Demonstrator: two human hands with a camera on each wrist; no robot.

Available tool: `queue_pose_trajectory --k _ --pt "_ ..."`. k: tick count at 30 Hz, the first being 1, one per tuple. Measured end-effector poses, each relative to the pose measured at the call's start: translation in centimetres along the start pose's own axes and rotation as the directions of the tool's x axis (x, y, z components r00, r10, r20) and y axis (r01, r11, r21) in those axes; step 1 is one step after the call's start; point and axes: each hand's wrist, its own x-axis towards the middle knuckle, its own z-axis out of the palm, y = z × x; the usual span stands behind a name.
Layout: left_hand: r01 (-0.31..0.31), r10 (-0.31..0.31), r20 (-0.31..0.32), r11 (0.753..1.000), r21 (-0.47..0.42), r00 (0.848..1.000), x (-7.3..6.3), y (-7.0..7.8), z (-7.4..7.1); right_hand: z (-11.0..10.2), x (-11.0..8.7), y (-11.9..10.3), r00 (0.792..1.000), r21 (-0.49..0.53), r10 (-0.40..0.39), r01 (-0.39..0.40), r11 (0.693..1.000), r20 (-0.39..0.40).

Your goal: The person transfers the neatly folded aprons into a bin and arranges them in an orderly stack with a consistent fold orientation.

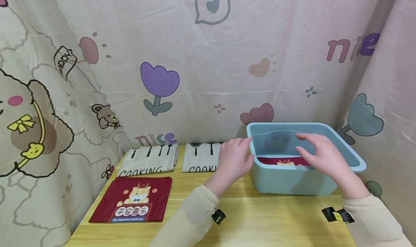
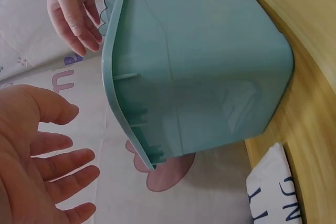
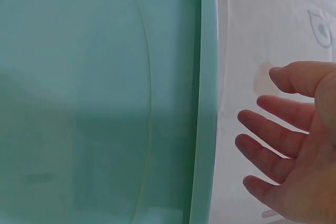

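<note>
Behind the tabletop and along its sides hangs a pale curtain, printed with flowers, hearts, cartoon animals and the word "nice". The tabletop itself is yellowish and shows a wood grain. Toward its back, on the right part, stands a light blue box, upright, with a wide rim around its top.

Inside this box I can see a dark red cloth which lies low. A light-coloured print shows on it, but the front rim and my right side cover a part, so I cannot tell its whole shape.

My left grip is spread, with the thumb and the fingers apart from each other. It is near the left end of the box, and the left wrist view shows a gap between my fingers and the rim. My right grip is also spread, the fingers lightly bent, near the box at its right part; in the right wrist view it stands apart from the rim.

On the left of the tabletop lies a folded red apron with a cartoon animal and Chinese characters. Just behind it lies a white folded cloth printed with "COOKING" and utensils, and beside this a second white cloth, partly hidden by my left grip.
</note>
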Motion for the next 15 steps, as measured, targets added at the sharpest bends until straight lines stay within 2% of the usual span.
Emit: queue_pose_trajectory --k 9,15 --pt "-0.049 0.052 -0.075 0.998 0.038 0.996 -1.3 -1.1 0.2 1.1 0.1 -1.5 0.991 -0.018 -0.098 0.097 0.995 -0.089" --pt "-0.073 0.077 -0.121 0.997 0.034 0.99 -2.2 -1.8 0.0 1.8 0.1 -2.6 0.983 -0.022 -0.146 0.144 0.989 -0.115"
